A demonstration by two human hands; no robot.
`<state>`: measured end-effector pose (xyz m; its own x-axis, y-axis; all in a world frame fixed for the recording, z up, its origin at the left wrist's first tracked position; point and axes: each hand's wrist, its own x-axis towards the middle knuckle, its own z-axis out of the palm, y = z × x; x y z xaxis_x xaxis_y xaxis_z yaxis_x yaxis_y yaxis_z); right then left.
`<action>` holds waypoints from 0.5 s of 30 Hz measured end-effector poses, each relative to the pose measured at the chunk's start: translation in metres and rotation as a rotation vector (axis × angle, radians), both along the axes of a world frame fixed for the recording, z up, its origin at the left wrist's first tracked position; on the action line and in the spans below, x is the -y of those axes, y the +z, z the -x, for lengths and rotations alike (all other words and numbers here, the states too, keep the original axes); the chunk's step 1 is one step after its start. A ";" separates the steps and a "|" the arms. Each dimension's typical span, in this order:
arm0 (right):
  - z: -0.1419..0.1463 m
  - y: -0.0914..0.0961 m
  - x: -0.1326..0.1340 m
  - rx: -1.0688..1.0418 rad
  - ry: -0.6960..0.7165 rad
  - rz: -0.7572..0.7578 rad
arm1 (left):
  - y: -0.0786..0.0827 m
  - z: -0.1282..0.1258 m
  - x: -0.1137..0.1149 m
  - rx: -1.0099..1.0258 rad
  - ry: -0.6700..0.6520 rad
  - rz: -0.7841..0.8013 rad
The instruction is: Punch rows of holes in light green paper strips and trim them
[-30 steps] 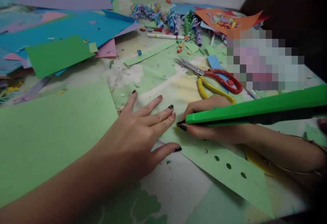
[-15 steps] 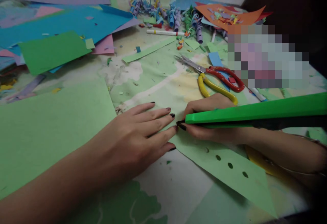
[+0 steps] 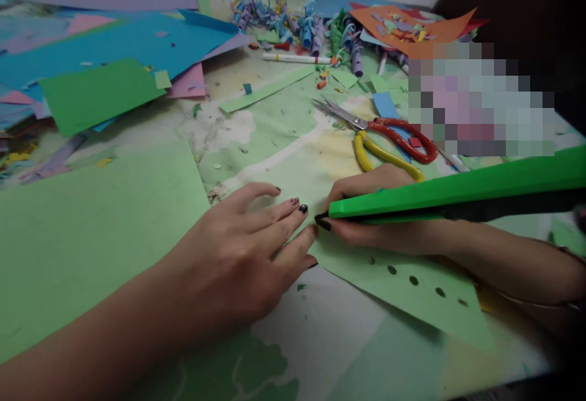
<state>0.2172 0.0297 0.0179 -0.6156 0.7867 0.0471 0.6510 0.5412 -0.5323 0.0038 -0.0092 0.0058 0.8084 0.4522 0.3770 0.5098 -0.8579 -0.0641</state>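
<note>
A light green paper strip point(image 3: 407, 303) lies under both hands, marked by a row of several dark ovals that look like cut holes. My left hand point(image 3: 251, 248) rests palm down with fingers spread, its fingertips on the strip's left part. In my right hand point(image 3: 379, 205), gripped like a pen, is a long green utility knife point(image 3: 458, 187) with a black underside. Its dark tip is down at the paper, just beside my left fingertips. Behind my right hand, scissors point(image 3: 357, 121) with one red and one yellow handle lie partly open.
A large light green sheet point(image 3: 91, 236) covers the left side. Coloured papers point(image 3: 114, 41) are piled at the back left. Curled paper rolls point(image 3: 311, 28), a white marker point(image 3: 297, 58) and an orange sheet point(image 3: 412, 25) with scraps lie at the back. A blurred patch hides the right.
The strip's right end has shifted upward in view, and another faint mark shows there. The knife's far end is raised slightly. One outstretched left finger is more bent.
</note>
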 end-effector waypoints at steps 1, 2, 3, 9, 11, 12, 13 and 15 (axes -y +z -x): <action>-0.001 0.002 -0.001 0.009 0.019 0.038 | 0.001 -0.001 0.002 0.003 -0.004 -0.033; -0.001 0.004 -0.001 0.009 0.032 0.059 | 0.001 -0.002 0.003 0.017 -0.008 -0.064; -0.001 0.005 -0.001 0.004 0.031 0.071 | 0.001 -0.002 0.005 0.032 -0.014 -0.087; -0.004 -0.001 -0.002 -0.054 0.054 0.077 | -0.004 0.000 0.002 0.027 -0.031 0.019; -0.005 -0.004 -0.002 -0.097 0.066 0.079 | -0.007 0.001 0.000 0.032 -0.041 0.072; -0.005 -0.004 -0.002 -0.108 0.060 0.071 | -0.008 0.001 0.000 0.041 -0.051 0.083; -0.005 -0.005 -0.002 -0.109 0.049 0.057 | -0.009 0.001 0.000 0.046 -0.056 0.091; -0.005 -0.005 -0.001 -0.095 0.036 0.038 | -0.009 0.002 0.001 0.036 -0.051 0.104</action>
<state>0.2221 0.0310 0.0129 -0.6377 0.7664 0.0769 0.5773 0.5417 -0.6110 0.0023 -0.0101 -0.0028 0.8182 0.4489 0.3592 0.4654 -0.8840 0.0446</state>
